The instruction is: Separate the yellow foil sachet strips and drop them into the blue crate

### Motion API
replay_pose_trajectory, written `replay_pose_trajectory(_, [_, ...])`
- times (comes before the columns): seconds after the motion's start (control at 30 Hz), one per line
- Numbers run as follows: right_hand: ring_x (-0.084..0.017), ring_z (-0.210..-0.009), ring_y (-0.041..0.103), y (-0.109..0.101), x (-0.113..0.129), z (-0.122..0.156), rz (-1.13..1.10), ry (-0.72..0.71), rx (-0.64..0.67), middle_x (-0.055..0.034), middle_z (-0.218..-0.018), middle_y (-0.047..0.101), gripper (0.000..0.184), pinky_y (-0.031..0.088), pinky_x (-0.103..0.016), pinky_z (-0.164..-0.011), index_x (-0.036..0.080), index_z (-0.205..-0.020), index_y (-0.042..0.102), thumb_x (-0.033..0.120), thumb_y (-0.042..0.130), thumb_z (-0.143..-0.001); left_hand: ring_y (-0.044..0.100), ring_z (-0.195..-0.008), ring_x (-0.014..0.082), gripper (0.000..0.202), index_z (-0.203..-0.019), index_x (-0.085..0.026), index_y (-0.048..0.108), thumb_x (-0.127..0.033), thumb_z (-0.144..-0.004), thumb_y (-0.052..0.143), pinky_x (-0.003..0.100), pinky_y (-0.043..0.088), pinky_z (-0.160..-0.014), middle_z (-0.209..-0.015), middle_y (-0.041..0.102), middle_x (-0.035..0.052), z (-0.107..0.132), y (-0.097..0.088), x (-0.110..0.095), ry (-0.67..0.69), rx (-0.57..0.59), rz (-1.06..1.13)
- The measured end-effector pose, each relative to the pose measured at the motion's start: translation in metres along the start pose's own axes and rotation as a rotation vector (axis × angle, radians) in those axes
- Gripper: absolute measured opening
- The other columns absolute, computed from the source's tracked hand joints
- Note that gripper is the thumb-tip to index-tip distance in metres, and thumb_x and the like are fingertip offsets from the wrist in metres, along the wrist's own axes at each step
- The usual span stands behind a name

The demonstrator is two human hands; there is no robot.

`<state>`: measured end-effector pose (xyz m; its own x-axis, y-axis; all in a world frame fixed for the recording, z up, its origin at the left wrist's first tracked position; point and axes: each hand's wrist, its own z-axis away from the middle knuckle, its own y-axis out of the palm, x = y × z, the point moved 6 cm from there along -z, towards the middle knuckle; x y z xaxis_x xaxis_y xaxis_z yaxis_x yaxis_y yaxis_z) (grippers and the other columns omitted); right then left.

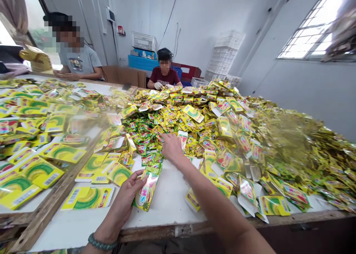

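Between thumb and fingers, my left hand (129, 191) grips a glossy yellow and green packet (148, 191) with large pale lettering and a red patch. The packet is tilted over the white tabletop (164, 205) near its front edge. My right hand (172, 149) reaches forward to the foot of a heap of small green and yellow sachets (167, 118). Its fingertips are bent down at the sachets, and the back of the hand hides whether they hold one. Beside that hand stands a small carton (183, 138) with a white flap.
Flattened yellow cartons (87, 198) lie left of my hands, beyond which a wooden strip (61, 189) divides the table. More cartons (219, 187) are at right, beside a large sachet pile (300, 142). Two people sit across the table; white crates (224, 57) are stacked behind.
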<state>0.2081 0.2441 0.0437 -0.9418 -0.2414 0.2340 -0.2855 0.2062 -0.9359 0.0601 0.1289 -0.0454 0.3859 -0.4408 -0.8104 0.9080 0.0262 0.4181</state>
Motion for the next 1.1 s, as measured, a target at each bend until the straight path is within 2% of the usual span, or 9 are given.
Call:
replay_pose_trajectory(0.1, [-0.028,-0.108,0.048,0.006,-0.020,-0.031,0.213,-0.071,0.079,-0.0116,-0.115,0.063,0.043,0.034,-0.040,-0.086,0.023,-0.114,0.062,0.006,0.060,-0.075,0.069,-0.067,0.0176,0.060,-0.104,-0.019,0.058,-0.043,-0.056,0.084,0.025,0.052,-0.063,-0.077,0.074,0.0013,0.007,-0.001,0.004,-0.013,-0.007,-0.012])
replay_pose_trajectory(0.23, [-0.028,-0.099,0.050,0.012,-0.036,-0.045,0.247,-0.104,0.151,-0.0140,-0.091,0.066,0.008,0.032,-0.042,-0.085,0.017,-0.079,0.069,0.012,0.062,-0.077,0.069,-0.072,0.0206,0.062,-0.105,-0.018,0.059,-0.047,-0.055,0.082,0.029,0.053,-0.067,-0.077,0.074,0.0020,0.013,-0.009,0.008,0.011,-0.056,-0.069])
replay_pose_trajectory(0.3, [-0.028,-0.099,0.049,0.009,-0.032,-0.037,0.215,-0.112,0.101,-0.0139,-0.093,0.065,0.012,0.032,-0.041,-0.085,0.016,-0.080,0.068,0.019,0.057,-0.085,0.069,-0.071,0.0205,0.066,-0.105,-0.018,0.058,-0.047,-0.052,0.083,0.029,0.053,-0.067,-0.072,0.072,0.0002,0.014,-0.012,0.008,0.024,-0.087,-0.064])
replay_pose_trajectory(0.37, [-0.024,-0.093,0.051,0.001,-0.023,-0.020,0.062,-0.081,-0.014,-0.0109,-0.093,0.064,0.017,0.034,-0.036,-0.081,0.017,-0.086,0.065,0.025,0.051,-0.091,0.067,-0.067,0.0191,0.067,-0.104,-0.017,0.057,-0.047,-0.050,0.084,0.028,0.052,-0.066,-0.065,0.069,-0.0023,0.015,-0.013,0.008,0.036,-0.105,-0.056])
replay_pose_trajectory(0.47, [-0.016,-0.066,0.048,0.001,-0.010,0.016,-0.388,0.015,-0.089,-0.0008,-0.069,0.055,0.025,0.033,-0.027,-0.063,0.019,-0.078,0.060,0.038,0.050,-0.091,0.065,-0.064,0.0181,0.064,-0.103,-0.017,0.058,-0.049,-0.054,0.081,0.027,0.050,-0.062,-0.058,0.063,-0.0049,0.014,-0.012,0.009,0.063,-0.100,-0.081])
replay_pose_trajectory(0.53, [-0.012,-0.055,0.041,0.015,-0.001,0.040,-0.699,0.081,0.003,0.0032,-0.058,0.045,0.032,0.030,-0.024,-0.054,0.020,-0.069,0.056,0.047,0.054,-0.086,0.063,-0.061,0.0175,0.062,-0.103,-0.016,0.058,-0.049,-0.056,0.080,0.026,0.048,-0.058,-0.055,0.061,-0.0059,0.014,-0.012,0.011,0.075,-0.099,-0.106])
replay_pose_trajectory(0.63, [-0.011,-0.054,0.041,0.036,0.009,0.067,-1.018,0.135,0.164,0.0029,-0.063,0.049,0.032,0.032,-0.023,-0.051,0.019,-0.076,0.058,0.051,0.059,-0.080,0.062,-0.058,0.0163,0.063,-0.103,-0.015,0.058,-0.049,-0.055,0.081,0.025,0.047,-0.056,-0.054,0.060,-0.0066,0.016,-0.014,0.016,0.069,-0.115,-0.110])
replay_pose_trajectory(0.9, [-0.012,-0.064,0.047,0.047,0.003,0.083,-0.919,0.039,0.307,0.0013,-0.068,0.057,0.028,0.035,-0.024,-0.060,0.018,-0.080,0.065,0.045,0.063,-0.078,0.069,-0.068,0.0206,0.066,-0.105,-0.014,0.058,-0.044,-0.052,0.085,0.031,0.053,-0.068,-0.070,0.073,0.0016,0.019,-0.014,0.020,0.040,-0.099,-0.080])
replay_pose_trajectory(1.1, [-0.013,-0.065,0.048,0.043,0.002,0.086,-1.085,0.067,0.377,0.0013,-0.069,0.057,0.033,0.036,-0.024,-0.062,0.017,-0.078,0.063,0.051,0.064,-0.076,0.071,-0.073,0.0220,0.067,-0.107,-0.013,0.059,-0.043,-0.053,0.085,0.033,0.054,-0.072,-0.079,0.076,0.0050,0.021,-0.008,0.018,0.041,-0.053,-0.102])
